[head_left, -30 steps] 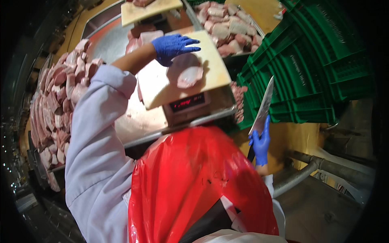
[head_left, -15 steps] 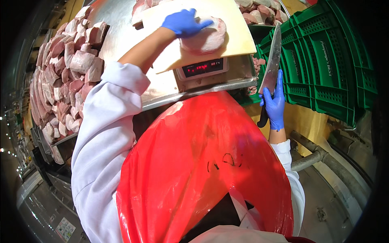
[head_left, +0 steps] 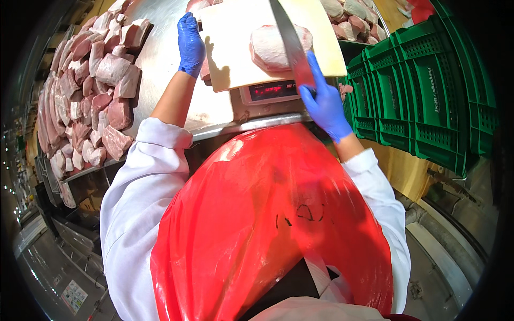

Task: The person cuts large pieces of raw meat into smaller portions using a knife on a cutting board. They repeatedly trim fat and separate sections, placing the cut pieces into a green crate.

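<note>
A round, pale slab of meat [head_left: 269, 49] lies on the cream cutting board [head_left: 231, 67], which rests over a scale [head_left: 274, 92] with a lit red display. My right hand [head_left: 327, 109], in a blue glove, is closed round the knife, its index finger stretched along the blade. The broad knife blade [head_left: 292, 45] slants over the right part of the slab; its tip runs out at the upper edge, and the handle is hidden in my hand. Beside the board's left edge is my gloved left hand [head_left: 191, 47], seen edge-on with fingers extended and nothing visible in them.
Many cut meat pieces [head_left: 112, 69] are heaped at the left beside the steel table [head_left: 160, 64]. Stacked green crates [head_left: 417, 96] stand at the right. More meat [head_left: 353, 21] lies at the far right, and small trimmings [head_left: 345, 90] show beside the board.
My left hand has left the slab and moved left. My right hand has brought the knife leftward from near the crates to over the slab. Board and slab appear shifted slightly right.
</note>
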Tool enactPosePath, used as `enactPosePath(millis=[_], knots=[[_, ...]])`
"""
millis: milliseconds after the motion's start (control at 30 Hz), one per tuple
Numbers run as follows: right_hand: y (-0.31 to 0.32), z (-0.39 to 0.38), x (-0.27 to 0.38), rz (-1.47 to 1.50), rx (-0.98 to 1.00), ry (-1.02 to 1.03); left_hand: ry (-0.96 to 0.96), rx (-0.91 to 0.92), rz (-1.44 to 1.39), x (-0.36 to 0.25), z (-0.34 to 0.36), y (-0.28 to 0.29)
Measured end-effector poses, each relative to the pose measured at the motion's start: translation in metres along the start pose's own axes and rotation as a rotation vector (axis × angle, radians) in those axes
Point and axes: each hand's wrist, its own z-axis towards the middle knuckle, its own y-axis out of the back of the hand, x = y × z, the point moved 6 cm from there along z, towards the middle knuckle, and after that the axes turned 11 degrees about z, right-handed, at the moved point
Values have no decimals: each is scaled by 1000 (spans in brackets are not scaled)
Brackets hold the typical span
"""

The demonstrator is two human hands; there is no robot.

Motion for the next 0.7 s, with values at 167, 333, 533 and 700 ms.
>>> enactPosePath(millis=[167, 333, 533, 700], knots=[[-39, 56, 14, -163, -3, 26, 4, -9, -49, -4, -18, 3], [-46, 58, 13, -141, -108, 92, 22, -47, -38, -3, -32, 20], [-63, 58, 14, -168, -158, 57, 37, -27, -71, 12, -35, 28], [-75, 62, 19, -317, -173, -18, 6, 24, -102, 13, -26, 20]])
